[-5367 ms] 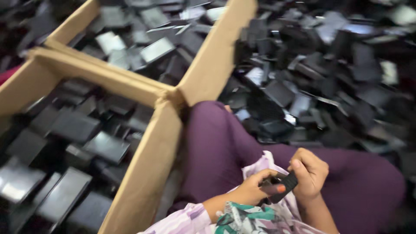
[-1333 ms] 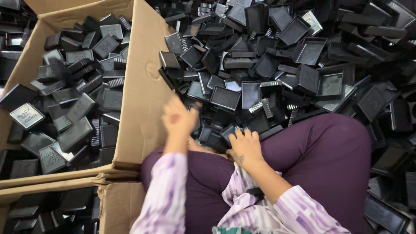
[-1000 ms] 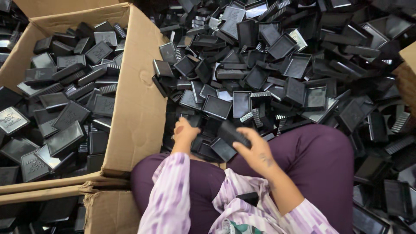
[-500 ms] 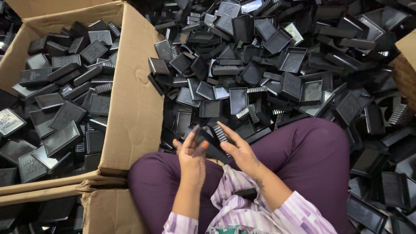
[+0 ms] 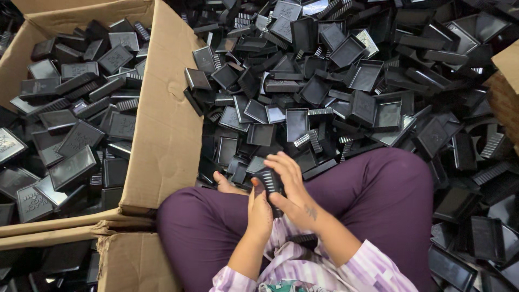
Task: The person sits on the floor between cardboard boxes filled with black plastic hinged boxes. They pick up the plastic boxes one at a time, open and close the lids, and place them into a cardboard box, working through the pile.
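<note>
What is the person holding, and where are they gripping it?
A small black plastic piece, pressed between left hand and right hand, gripped along its sides.

Two hands show, the left hand [image 5: 261,208] and the right hand [image 5: 292,186], with one black plastic piece [image 5: 268,181] between them. Two cardboard boxes stand at left: a far box [image 5: 167,124] holding dozens of black trays, and a near box [image 5: 135,265]. The heap of black trays [image 5: 335,92] on the right is too many to count.
</note>
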Available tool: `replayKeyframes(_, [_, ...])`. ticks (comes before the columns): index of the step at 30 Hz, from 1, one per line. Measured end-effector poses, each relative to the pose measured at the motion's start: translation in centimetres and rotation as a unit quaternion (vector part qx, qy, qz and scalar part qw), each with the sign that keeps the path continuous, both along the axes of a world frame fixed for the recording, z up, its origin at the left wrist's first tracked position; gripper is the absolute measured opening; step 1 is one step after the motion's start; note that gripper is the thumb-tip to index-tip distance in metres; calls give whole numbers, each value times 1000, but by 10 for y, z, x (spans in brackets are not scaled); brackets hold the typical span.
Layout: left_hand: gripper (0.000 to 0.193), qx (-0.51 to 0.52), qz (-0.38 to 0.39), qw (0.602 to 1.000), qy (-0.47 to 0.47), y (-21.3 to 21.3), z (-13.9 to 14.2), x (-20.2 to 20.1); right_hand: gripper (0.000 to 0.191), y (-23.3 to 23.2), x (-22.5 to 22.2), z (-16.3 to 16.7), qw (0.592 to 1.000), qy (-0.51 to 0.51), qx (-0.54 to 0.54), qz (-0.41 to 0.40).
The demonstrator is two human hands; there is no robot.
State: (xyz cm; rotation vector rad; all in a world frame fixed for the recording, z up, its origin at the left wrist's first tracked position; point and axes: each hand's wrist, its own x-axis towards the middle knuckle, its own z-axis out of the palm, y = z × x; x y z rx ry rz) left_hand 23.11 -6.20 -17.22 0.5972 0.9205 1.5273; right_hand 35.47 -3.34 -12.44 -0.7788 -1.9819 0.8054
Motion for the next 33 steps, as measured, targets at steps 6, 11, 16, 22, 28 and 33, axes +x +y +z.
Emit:
replayKeyframes(6, [54, -161, 11, 970, -183, 6, -1, -4, 94, 9, 12, 27, 993, -54, -69, 82])
replayKeyframes(11, [49, -6, 9, 995, -98, 4, 3, -15, 102, 14, 16, 32, 928, 30, -360, 91])
replayKeyframes(16, [75, 56, -43, 993, -93, 6, 8, -39, 95, 23, 32, 22, 900, 137, -372, 181])
replayKeyframes(22, [78, 55, -1, 996, -77, 11, 10, -43, 77, 23, 32, 13, 953, 79, -270, 108])
replayKeyframes(28, [80, 68, -7, 992, -108, 13, 11, -49, 73, 23, 28, 10, 963, 44, -248, 98])
replayKeyframes(33, [81, 104, -56, 990, -73, 12, 16, -49, 74, 20, 25, 3, 961, 68, -241, 115])
